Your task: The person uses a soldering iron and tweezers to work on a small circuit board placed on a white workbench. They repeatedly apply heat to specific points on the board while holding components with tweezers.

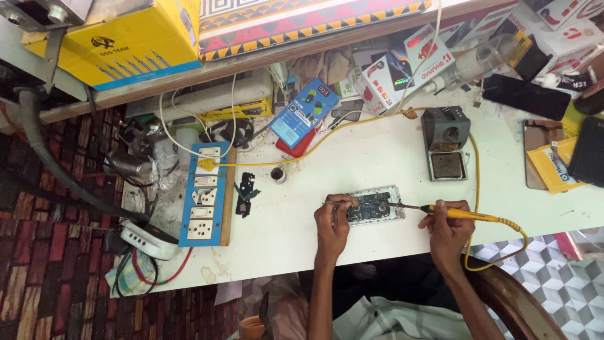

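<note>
The opened phone [376, 205] lies near the table's [352, 170] near edge, its back already off. The right hand [448, 225] is closed around a yellow soldering iron [462, 214], tip on the board; the left hand [332, 220] pinches thin tweezers [333, 204] at the phone's left end, and the soldering looks unfinished.

Small phone-repair workshop. White worktable [377, 170] scuffed, cluttered. Opened phone [375, 205] on it, circuit board bare, yellow-handled soldering iron [453, 213] at its edge. Iron stand [445, 150] with sponge tray close behind. Blue switch-and-socket board [204, 192] at table's left end, cables tangled beside it. Boxes of phone accessories [402, 66] heaped along back. Dark phones [525, 96] lying at right.
</note>
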